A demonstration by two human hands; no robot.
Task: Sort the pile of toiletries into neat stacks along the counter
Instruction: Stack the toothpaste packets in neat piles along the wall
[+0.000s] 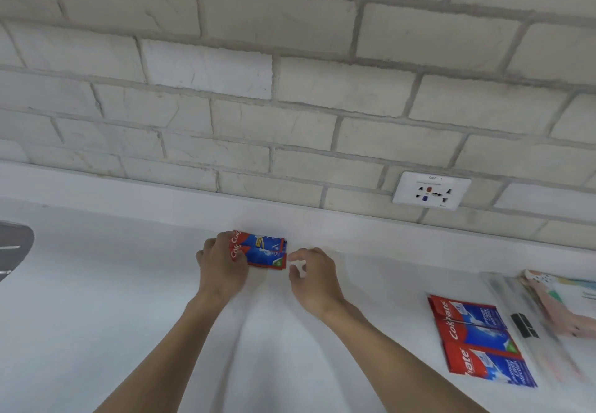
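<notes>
The toothpaste sachets (pixel 263 251) are printed red and blue. The counter (pixel 129 299) is finished white, the wall (pixel 290 90) patterned in pale bricks.

L hand (pixel 222 267) grips toothpaste sachets (pixel 264 251) on counter (pixel 129 316); R hand (pixel 312 278) beside.

Head-worn wide-angle view, facing down at counter (pixel 96 316), near wall (pixel 290 73)

even, bright light, soft shadows under the forearms, wide-angle bending at the edges, right side slightly blurred.
</notes>
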